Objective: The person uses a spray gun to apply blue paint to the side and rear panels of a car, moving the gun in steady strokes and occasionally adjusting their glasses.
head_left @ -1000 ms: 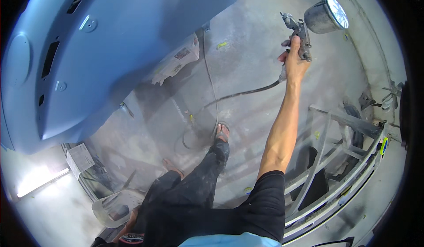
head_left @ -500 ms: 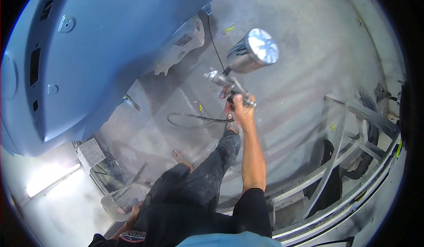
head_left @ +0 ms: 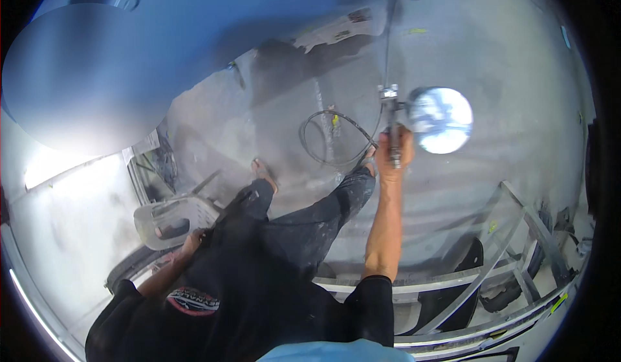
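My right hand [head_left: 403, 147] is wrapped round the handle of a metal spray gun [head_left: 389, 106], held out in front of me above the floor. A shiny silver paint cup [head_left: 442, 121] sticks out from the gun's right side. A dark hose [head_left: 303, 134] loops near my foot. Ahead and to the left is a large blue car body panel [head_left: 220, 12], apart from the gun; a round blurred patch hides its left part. My left hand [head_left: 193, 240] is low by my left hip, against dark clothing. Its fingers are mostly hidden.
A pale metal frame stand [head_left: 491, 232] with dark parts in it stands at the right. By my left hand is a light plastic basket [head_left: 152, 223]. A pale wall [head_left: 71, 207] with a bright light lies left. Bits of yellow tape [head_left: 335, 121] mark the grey floor.
My right hand has swung to the right with the spray gun, which is now turned so its cup points sideways. My view has shifted, and more of my left arm shows.
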The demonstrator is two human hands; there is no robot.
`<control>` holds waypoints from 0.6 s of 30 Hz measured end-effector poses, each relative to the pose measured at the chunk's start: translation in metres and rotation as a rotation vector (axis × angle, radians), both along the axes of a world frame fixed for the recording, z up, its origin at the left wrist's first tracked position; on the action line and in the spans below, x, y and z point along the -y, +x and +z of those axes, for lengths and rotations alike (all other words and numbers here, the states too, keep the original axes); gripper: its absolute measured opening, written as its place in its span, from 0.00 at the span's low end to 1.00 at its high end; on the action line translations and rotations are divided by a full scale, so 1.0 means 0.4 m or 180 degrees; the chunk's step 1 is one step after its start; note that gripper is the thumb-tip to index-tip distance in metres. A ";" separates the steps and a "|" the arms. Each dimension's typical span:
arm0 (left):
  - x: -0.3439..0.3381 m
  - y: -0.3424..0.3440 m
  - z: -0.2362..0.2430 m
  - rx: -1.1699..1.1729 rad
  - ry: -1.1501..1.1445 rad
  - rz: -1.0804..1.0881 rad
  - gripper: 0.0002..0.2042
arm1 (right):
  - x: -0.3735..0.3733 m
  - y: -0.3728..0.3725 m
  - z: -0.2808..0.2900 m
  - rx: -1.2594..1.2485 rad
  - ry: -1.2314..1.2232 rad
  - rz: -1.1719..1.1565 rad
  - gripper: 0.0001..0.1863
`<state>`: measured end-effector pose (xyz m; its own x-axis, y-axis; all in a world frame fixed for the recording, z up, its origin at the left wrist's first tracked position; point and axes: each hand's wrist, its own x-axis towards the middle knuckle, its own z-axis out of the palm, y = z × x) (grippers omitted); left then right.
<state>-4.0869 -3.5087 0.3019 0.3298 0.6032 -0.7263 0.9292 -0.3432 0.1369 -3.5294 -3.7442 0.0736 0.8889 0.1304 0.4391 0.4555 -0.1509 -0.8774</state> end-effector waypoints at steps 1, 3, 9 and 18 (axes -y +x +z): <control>-0.011 0.010 0.005 -0.0107 -0.0054 -0.0037 0.18 | -0.042 -0.051 0.022 0.0170 -0.0120 0.0205 0.17; -0.046 0.045 0.027 -0.0146 -0.0013 -0.0108 0.18 | -0.105 -0.162 0.020 0.0132 -0.0374 0.0537 0.18; -0.151 -0.041 0.007 0.0208 0.0227 -0.0235 0.20 | -0.357 -0.434 0.030 0.0162 -0.0240 0.1655 0.26; -0.176 -0.129 -0.030 0.0801 0.0263 0.0522 0.22 | -0.685 -0.709 0.115 0.0060 -0.0636 0.2531 0.25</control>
<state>-4.1384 -3.4384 0.2900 0.3864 0.7167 -0.5806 0.9136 -0.2111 0.3475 -3.8131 -3.4702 0.1195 0.4906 0.7960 0.3546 0.5066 0.0706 -0.8593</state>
